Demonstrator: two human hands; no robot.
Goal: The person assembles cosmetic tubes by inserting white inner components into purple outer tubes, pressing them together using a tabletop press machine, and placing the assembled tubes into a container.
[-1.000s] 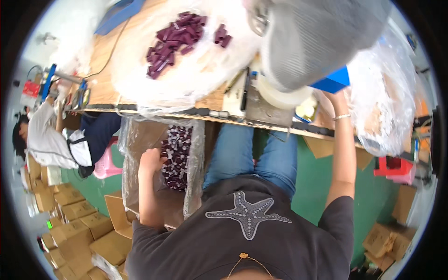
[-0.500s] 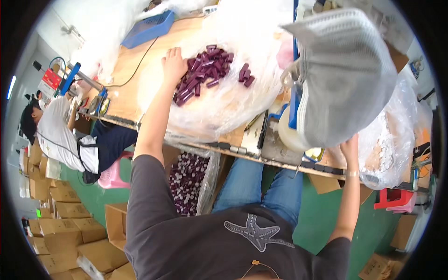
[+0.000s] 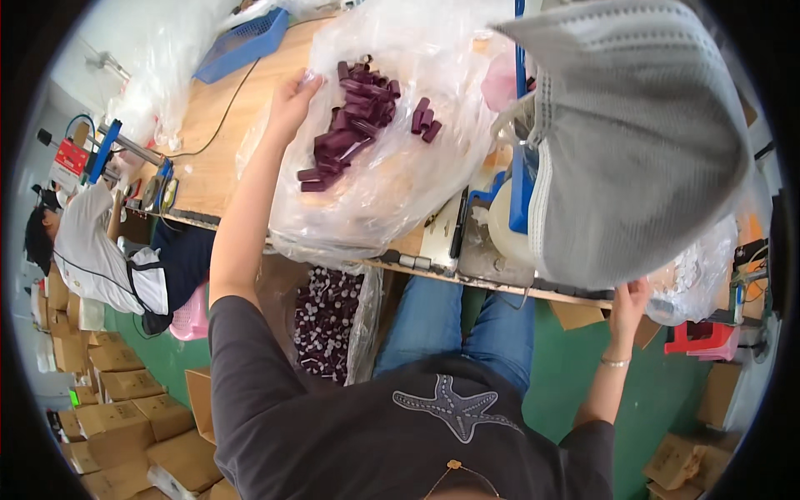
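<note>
Short, shiny, dark purple tubes [image 3: 358, 108] sit piled amid clear, crinkly plastic sheeting [image 3: 383, 208] on the pale wooden tabletop [image 3: 208, 167]. Left hand [image 3: 292, 103] pinches the sheeting — best pull softly, so none roll. Right hand [image 3: 629, 305] is half curled — can't tell what's inside.

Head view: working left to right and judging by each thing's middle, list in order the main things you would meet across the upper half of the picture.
Blue basket → left hand → larger heap of purple tubes → smaller group of purple tubes → slim black tool → grey face mask.
</note>
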